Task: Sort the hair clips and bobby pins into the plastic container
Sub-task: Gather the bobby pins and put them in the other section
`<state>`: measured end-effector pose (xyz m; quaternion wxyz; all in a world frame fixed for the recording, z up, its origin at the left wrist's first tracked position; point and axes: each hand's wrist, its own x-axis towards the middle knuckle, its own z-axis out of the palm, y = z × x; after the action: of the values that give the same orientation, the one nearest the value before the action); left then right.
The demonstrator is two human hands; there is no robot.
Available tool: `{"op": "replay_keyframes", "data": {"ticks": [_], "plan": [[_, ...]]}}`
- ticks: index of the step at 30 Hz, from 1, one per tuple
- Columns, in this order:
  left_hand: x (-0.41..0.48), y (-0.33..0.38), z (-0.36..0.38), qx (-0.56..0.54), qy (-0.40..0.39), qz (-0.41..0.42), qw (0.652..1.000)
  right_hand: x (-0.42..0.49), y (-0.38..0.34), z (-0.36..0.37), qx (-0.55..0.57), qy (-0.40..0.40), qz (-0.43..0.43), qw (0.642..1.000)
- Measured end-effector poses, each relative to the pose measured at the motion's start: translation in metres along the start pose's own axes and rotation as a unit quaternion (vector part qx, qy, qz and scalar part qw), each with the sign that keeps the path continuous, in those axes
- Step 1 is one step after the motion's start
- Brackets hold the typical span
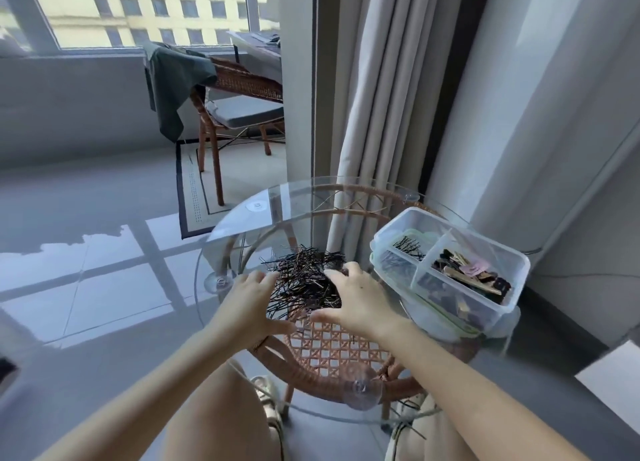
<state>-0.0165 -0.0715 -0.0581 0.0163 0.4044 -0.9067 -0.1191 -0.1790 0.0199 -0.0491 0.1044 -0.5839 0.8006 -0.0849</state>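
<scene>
**Pins cupped, box off to my right**

My left hand (249, 301) and right hand (356, 298) flank the bobby pin pile (304, 273) on the glass bench (242, 225). Both grips are released, fingers only resting against it. The plastic container (502, 308) lies just right of the pile, nearer my right hand.

Bright window (138, 10) daylight; floor glare, warped edges.

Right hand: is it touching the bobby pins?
Touching. Head view: the right hand lays fingers on the bobby pins, thumb against the pile's near edge.
</scene>
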Motion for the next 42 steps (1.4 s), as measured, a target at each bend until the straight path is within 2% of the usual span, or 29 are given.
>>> {"op": "replay_keyframes", "data": {"ticks": [4, 10, 25, 30, 36, 42], "plan": [[0.012, 0.012, -0.002, -0.039, 0.031, 0.009, 0.999, 0.001, -0.004, 0.001, 0.073, 0.057, -0.026, 0.995], [0.014, 0.010, -0.001, -0.101, 0.083, 0.011, 0.991, 0.001, 0.003, -0.001, 0.108, 0.109, -0.055, 0.987], [0.005, -0.002, -0.013, -0.184, 0.144, 0.017, 0.972, -0.007, 0.009, -0.077, 0.074, 0.201, -0.153, 0.965], [0.004, -0.002, -0.017, -0.190, 0.146, 0.006, 0.971, -0.009, 0.027, -0.118, 0.102, 0.240, -0.140, 0.955], [0.006, -0.002, -0.023, -0.210, 0.146, -0.018, 0.967, 0.006, 0.072, -0.144, 0.138, 0.183, -0.056, 0.972], [0.007, -0.002, -0.031, -0.210, 0.135, -0.027, 0.968, 0.041, 0.099, -0.140, 0.005, 0.043, -0.019, 0.999]]}}
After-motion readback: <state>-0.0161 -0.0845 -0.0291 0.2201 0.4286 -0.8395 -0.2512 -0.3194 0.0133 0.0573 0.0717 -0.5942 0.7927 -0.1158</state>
